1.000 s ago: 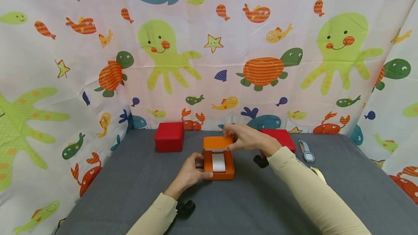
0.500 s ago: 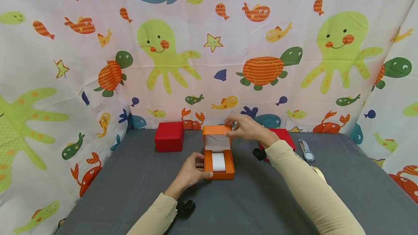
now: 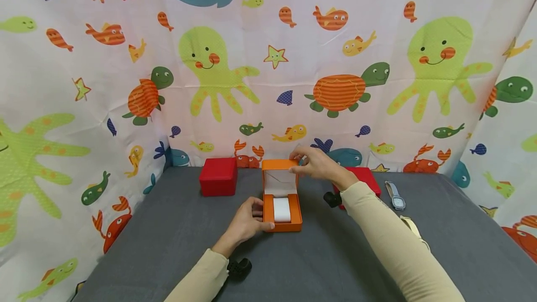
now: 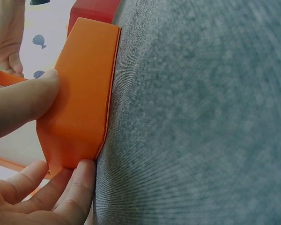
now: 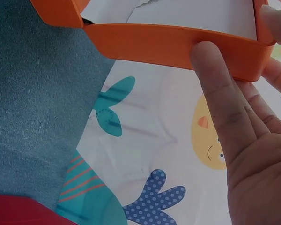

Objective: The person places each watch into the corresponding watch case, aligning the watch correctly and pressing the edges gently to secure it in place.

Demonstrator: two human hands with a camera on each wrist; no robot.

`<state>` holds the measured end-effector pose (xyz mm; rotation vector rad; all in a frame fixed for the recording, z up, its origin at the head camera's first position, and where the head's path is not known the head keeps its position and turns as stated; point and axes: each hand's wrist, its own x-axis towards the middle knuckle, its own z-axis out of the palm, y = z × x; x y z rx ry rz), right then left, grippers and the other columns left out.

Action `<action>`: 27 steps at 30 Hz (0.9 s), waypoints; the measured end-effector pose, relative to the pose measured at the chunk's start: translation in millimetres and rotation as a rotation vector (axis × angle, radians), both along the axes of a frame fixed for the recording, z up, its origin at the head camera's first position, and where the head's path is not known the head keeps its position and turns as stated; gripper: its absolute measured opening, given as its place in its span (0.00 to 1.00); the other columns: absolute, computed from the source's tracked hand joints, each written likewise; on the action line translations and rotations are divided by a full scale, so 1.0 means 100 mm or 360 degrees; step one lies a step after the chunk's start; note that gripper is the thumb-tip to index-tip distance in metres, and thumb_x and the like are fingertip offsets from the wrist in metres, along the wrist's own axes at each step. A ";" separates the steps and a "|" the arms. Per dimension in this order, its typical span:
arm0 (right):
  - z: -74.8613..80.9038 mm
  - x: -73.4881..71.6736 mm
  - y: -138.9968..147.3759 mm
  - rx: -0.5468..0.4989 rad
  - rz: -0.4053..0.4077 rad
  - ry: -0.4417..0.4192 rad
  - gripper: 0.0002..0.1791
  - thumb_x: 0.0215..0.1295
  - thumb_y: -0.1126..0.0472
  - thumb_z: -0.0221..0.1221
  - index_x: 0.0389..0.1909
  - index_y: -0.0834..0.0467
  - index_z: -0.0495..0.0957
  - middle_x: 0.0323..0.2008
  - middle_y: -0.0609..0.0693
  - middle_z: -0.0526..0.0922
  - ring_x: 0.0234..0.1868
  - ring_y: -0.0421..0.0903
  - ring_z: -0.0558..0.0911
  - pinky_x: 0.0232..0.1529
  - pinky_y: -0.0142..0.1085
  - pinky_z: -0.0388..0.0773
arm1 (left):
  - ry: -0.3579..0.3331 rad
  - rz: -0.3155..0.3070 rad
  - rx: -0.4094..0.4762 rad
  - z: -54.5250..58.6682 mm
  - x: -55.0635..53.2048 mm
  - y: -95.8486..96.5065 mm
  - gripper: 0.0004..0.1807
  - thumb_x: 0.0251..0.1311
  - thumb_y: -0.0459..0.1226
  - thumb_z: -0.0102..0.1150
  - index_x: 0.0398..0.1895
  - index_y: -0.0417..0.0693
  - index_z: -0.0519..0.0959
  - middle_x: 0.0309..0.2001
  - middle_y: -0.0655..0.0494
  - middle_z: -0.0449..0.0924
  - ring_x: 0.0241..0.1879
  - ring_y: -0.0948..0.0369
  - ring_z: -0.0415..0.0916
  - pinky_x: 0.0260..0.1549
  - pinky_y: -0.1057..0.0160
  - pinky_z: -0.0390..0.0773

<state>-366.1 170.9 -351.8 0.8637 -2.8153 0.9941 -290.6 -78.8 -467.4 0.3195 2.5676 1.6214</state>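
Note:
An orange watch box (image 3: 287,228) sits on the table with its lid (image 3: 277,165) raised upright at the back. A white cushion (image 3: 282,210) fills the middle of its base, and the lid's inside is lined in white. My left hand (image 3: 245,220) grips the base at its left side, thumb at the front corner; in the left wrist view the thumb lies on the orange front wall (image 4: 86,79) and the fingers on the side. My right hand (image 3: 316,164) holds the lid's upper right corner. In the right wrist view one finger lies along the lid's side wall (image 5: 150,44).
A red box (image 3: 218,177) stands at the back left. Behind my right forearm is another red box (image 3: 364,178), partly hidden. To its right lie a silver watch (image 3: 395,196) and a pale-yellow strap (image 3: 411,225). A printed curtain (image 3: 272,101) hangs along the table's back edge.
The lid has swung up and back from half raised to upright, my right hand rising with it. My left hand keeps its grip on the base.

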 end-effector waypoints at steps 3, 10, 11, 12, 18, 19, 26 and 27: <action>-0.02 0.00 0.00 -0.0030 0.0001 0.0027 0.18 0.60 0.52 0.65 0.50 0.53 0.77 0.45 0.53 0.77 0.33 0.45 0.82 0.32 0.37 0.80 | -0.0009 -0.0002 0.0004 0.00 0.00 -0.01 0.37 0.40 0.38 0.79 0.53 0.41 0.68 0.51 0.46 0.73 0.48 0.52 0.75 0.44 0.55 0.79; -0.07 0.03 0.00 -0.0077 -0.0020 0.0110 0.20 0.60 0.50 0.65 0.51 0.53 0.77 0.46 0.52 0.78 0.33 0.44 0.81 0.33 0.36 0.80 | -0.0025 0.0000 -0.0017 0.03 0.03 -0.02 0.36 0.41 0.39 0.78 0.53 0.41 0.68 0.51 0.46 0.73 0.49 0.52 0.75 0.46 0.53 0.78; -0.08 0.04 0.01 -0.0074 -0.0028 0.0115 0.21 0.60 0.50 0.65 0.52 0.53 0.77 0.46 0.52 0.79 0.33 0.44 0.80 0.33 0.36 0.80 | -0.0025 0.0000 -0.0027 0.03 0.03 -0.01 0.36 0.42 0.39 0.78 0.53 0.41 0.68 0.51 0.46 0.73 0.49 0.52 0.75 0.46 0.53 0.78; -0.08 0.06 0.01 -0.0074 -0.0033 0.0118 0.22 0.60 0.50 0.65 0.53 0.54 0.77 0.47 0.53 0.79 0.33 0.45 0.81 0.33 0.36 0.80 | -0.0022 -0.0001 -0.0038 0.04 0.04 -0.01 0.36 0.42 0.40 0.78 0.54 0.41 0.68 0.51 0.47 0.73 0.49 0.52 0.75 0.47 0.52 0.78; -0.08 0.20 0.13 -0.0062 -0.0099 0.0098 0.26 0.63 0.49 0.62 0.58 0.54 0.72 0.50 0.55 0.79 0.37 0.47 0.81 0.37 0.40 0.81 | -0.0014 -0.0013 -0.0082 0.06 0.06 0.00 0.36 0.42 0.41 0.77 0.54 0.42 0.68 0.52 0.47 0.74 0.49 0.52 0.75 0.46 0.52 0.78; -0.08 0.24 0.16 -0.0058 -0.0113 0.0093 0.26 0.63 0.49 0.62 0.59 0.54 0.72 0.50 0.55 0.78 0.38 0.48 0.81 0.38 0.41 0.81 | -0.0004 -0.0016 -0.0091 0.06 0.06 0.00 0.36 0.42 0.41 0.77 0.54 0.41 0.69 0.51 0.47 0.74 0.49 0.52 0.75 0.46 0.52 0.78; -0.08 0.48 0.41 -0.0009 -0.0137 0.0143 0.27 0.62 0.46 0.62 0.59 0.54 0.72 0.51 0.53 0.78 0.42 0.47 0.81 0.43 0.44 0.81 | 0.0202 -0.0017 -0.0213 0.13 0.05 -0.03 0.36 0.45 0.45 0.75 0.55 0.41 0.70 0.51 0.48 0.72 0.47 0.53 0.73 0.45 0.55 0.78; -0.09 0.52 0.44 -0.0008 -0.0143 0.0152 0.27 0.62 0.46 0.62 0.58 0.54 0.72 0.51 0.52 0.79 0.42 0.46 0.81 0.43 0.44 0.80 | 0.0243 -0.0026 -0.0250 0.14 0.05 -0.03 0.36 0.46 0.46 0.75 0.56 0.42 0.70 0.51 0.49 0.71 0.46 0.53 0.73 0.45 0.55 0.78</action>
